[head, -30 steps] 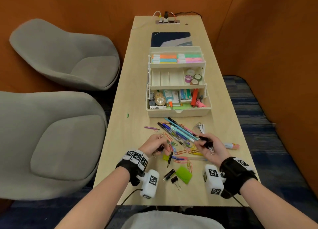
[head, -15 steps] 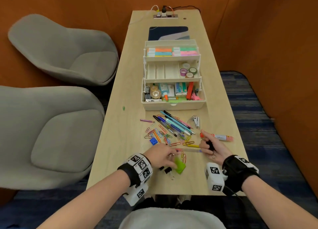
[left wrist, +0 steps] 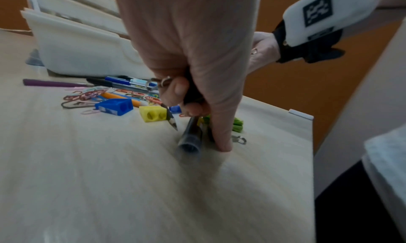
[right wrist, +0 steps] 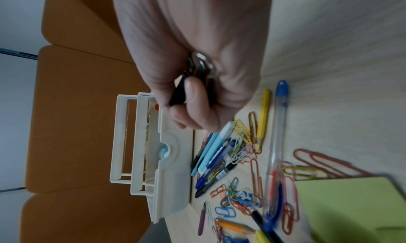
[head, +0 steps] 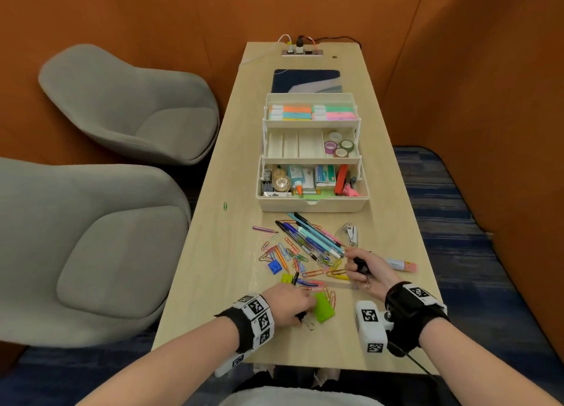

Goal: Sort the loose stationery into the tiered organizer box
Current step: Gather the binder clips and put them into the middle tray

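Note:
Near the table's front edge my left hand (head: 300, 312) (left wrist: 193, 107) curls round a black binder clip (left wrist: 192, 90), and its index finger is stretched down to the tabletop. A dark tube-like cap (left wrist: 190, 139) and another binder clip (head: 309, 321) lie by that finger, next to a green sticky pad (head: 323, 308). My right hand (head: 360, 263) (right wrist: 189, 99) grips black binder clips (right wrist: 178, 93) just above the pile. Pens (head: 311, 237) and coloured paper clips (head: 287, 253) lie loose in front of the cream tiered organizer box (head: 311, 204), which stands open.
A blue sharpener (head: 274, 266) and a yellow sharpener (head: 287, 278) sit left of the clips. A small stapler (head: 348, 233) and a pink-capped marker (head: 403, 265) lie to the right. One green paper clip (head: 225, 206) lies alone at the left edge. Grey chairs (head: 106, 253) stand at left.
My left hand has pulled back from the paper clip pile to the binder clips beside the green pad. My right hand has kept its binder clips and barely shifted.

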The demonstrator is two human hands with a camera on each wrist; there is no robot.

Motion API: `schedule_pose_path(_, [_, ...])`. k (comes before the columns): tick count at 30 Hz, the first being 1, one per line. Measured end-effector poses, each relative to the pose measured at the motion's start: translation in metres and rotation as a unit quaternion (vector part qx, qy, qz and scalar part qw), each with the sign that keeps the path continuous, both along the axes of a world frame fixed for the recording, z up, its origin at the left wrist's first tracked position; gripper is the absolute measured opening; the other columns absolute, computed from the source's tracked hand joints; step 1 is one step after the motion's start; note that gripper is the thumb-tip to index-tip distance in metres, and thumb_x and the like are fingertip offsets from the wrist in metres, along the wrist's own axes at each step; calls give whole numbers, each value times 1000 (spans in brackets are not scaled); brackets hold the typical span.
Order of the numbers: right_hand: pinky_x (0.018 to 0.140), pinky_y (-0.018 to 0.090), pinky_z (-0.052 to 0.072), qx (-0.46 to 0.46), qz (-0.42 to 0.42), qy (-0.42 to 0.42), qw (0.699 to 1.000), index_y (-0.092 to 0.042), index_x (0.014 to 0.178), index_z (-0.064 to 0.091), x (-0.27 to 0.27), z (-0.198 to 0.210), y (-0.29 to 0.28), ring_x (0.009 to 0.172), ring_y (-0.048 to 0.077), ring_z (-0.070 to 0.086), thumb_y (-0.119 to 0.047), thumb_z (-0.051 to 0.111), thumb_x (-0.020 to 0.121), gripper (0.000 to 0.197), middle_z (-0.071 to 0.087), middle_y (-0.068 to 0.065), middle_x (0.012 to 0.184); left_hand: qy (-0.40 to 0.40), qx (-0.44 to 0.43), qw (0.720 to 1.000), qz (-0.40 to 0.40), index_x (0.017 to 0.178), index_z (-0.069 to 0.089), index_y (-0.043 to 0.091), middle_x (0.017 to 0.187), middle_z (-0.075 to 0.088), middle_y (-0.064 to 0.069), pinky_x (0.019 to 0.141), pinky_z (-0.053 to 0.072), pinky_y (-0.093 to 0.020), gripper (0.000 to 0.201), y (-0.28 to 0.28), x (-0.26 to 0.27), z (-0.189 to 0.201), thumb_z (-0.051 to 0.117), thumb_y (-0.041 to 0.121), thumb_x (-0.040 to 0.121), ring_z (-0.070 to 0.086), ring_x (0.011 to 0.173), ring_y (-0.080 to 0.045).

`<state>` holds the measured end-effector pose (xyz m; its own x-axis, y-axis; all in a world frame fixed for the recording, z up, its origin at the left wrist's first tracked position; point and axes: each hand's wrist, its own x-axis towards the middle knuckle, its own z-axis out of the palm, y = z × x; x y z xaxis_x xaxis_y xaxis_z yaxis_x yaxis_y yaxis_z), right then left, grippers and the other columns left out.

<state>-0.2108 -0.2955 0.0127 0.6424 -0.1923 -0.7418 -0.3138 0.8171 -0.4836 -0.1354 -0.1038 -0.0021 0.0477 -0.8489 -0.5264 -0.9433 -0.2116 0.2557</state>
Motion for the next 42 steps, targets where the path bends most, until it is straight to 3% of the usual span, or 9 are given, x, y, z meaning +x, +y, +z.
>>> schedule_pose_path(4, [28, 16, 25, 0, 0, 4, 1000, -6, 97, 50, 13, 3, -1, 36, 8, 38, -2, 46, 92, 7, 40, 3, 56, 24, -46, 998, 24, 120, 50, 6, 113, 60, -14, 74, 45, -38, 40, -6, 7, 6, 63, 29, 89, 58, 98, -32])
schedule_pose_path(8, [29, 16, 30, 23, -29, 15, 999, -5, 83, 50, 31, 7, -6, 40, 10, 46, -7, 51, 92, 9, 45, 7, 68, 122, -152, 964, 181, 110, 53, 11, 93, 61, -4, 66, 39, -26, 37, -17, 36, 33, 63, 38, 88, 55, 79, -18])
schedule_pose_path(14, [32, 16, 40, 120, -69, 41, 990, -6, 79, 50, 65, 19, -22, 54, 17, 53, -24, 48, 94, 24, 53, 12, 70, 283, -266, 776, 496, 92, 50, 18, 83, 55, 3, 57, 39, -20, 21, -43, 117, 54, 63, 35, 88, 47, 64, -7])
schedule_pose_path(18, [29, 15, 32, 155, -54, 29, 986, -5, 78, 51, 87, 29, -28, 47, 17, 47, -46, 44, 92, 43, 51, 11, 71, 425, -302, 623, 583, 100, 52, 8, 80, 63, -4, 42, 35, -16, 16, -62, 157, 72, 59, 20, 92, 44, 49, -6])
schedule_pose_path(21, [24, 16, 21, 179, -36, 17, 983, -7, 74, 46, 105, 37, -32, 34, 13, 36, -35, 40, 95, 36, 42, 5, 63, 502, -313, 526, 611, 98, 51, 8, 72, 55, -6, 37, 31, -16, 7, -75, 185, 84, 51, 15, 96, 39, 45, -7])
schedule_pose_path(27, [29, 17, 29, 169, -46, 40, 984, -5, 76, 49, 145, 50, -34, 54, 13, 34, -29, 41, 97, 33, 42, 8, 67, 550, -255, 449, 657, 81, 45, 7, 48, 46, -4, 46, 34, -21, 12, -113, 235, 101, 41, 5, 92, 40, 41, -14])
schedule_pose_path(31, [34, 18, 38, 161, -31, 36, 986, -6, 75, 52, 160, 61, -41, 59, 16, 42, -35, 44, 93, 34, 48, 10, 69, 498, -226, 467, 695, 77, 40, 6, 46, 52, -10, 56, 39, -25, 17, -138, 255, 106, 44, -3, 90, 46, 45, -18])
schedule_pose_path(37, [37, 17, 40, 140, -45, 3, 989, -6, 79, 53, 171, 78, -54, 57, 19, 50, -32, 38, 96, 34, 50, 12, 74, 359, -191, 606, 684, 64, 49, 4, 33, 53, 0, 65, 46, -29, 26, -162, 271, 92, 43, 1, 90, 56, 49, -19])
schedule_pose_path(42, [36, 17, 39, 113, -38, -6, 993, -6, 79, 52, 178, 84, -58, 61, 17, 45, -32, 36, 97, 35, 49, 11, 74, 173, -191, 729, 634, 68, 56, 6, 78, 66, -9, 68, 51, -28, 26, -165, 271, 94, 47, 11, 92, 64, 72, -23])
